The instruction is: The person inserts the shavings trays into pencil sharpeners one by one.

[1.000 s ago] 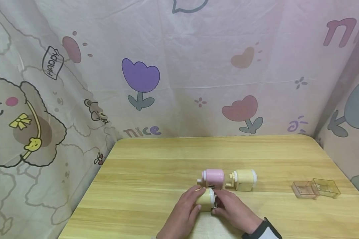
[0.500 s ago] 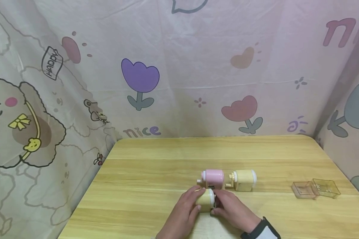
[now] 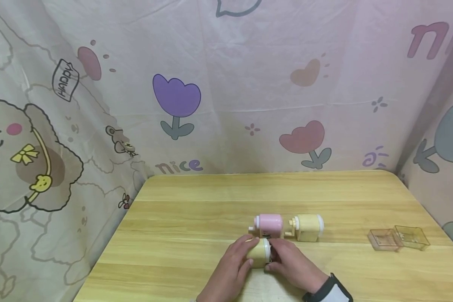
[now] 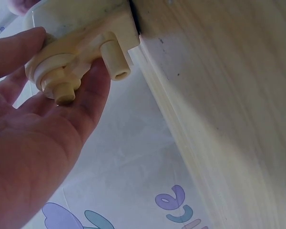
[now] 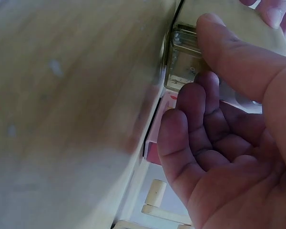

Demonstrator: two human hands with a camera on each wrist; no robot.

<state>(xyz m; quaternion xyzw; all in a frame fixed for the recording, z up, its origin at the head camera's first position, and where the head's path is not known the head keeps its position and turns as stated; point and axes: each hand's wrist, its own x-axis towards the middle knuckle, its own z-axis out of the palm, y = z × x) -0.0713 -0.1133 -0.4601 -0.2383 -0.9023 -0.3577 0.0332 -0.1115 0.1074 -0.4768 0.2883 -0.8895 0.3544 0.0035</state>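
Sharpener (image 3: 259, 254) sits between left hand (image 3: 232, 261) and right hand (image 3: 291, 264) (touching both).

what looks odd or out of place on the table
The pinkish tray and yellowish tray lie off to the right, away from the pink sharpener and unheld yellow sharpener; they look like detached drawers.

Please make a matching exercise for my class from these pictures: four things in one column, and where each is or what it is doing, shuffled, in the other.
Things
1. Pink sharpener
2. Left hand
3. Black strap
4. Pinkish clear box

Places or actions
A. On the right wrist
B. Gripping the front yellow sharpener
C. Just left of the yellowish clear box
D. Standing to the left of the back yellow sharpener

Right pairs: 1-D, 2-B, 3-A, 4-C
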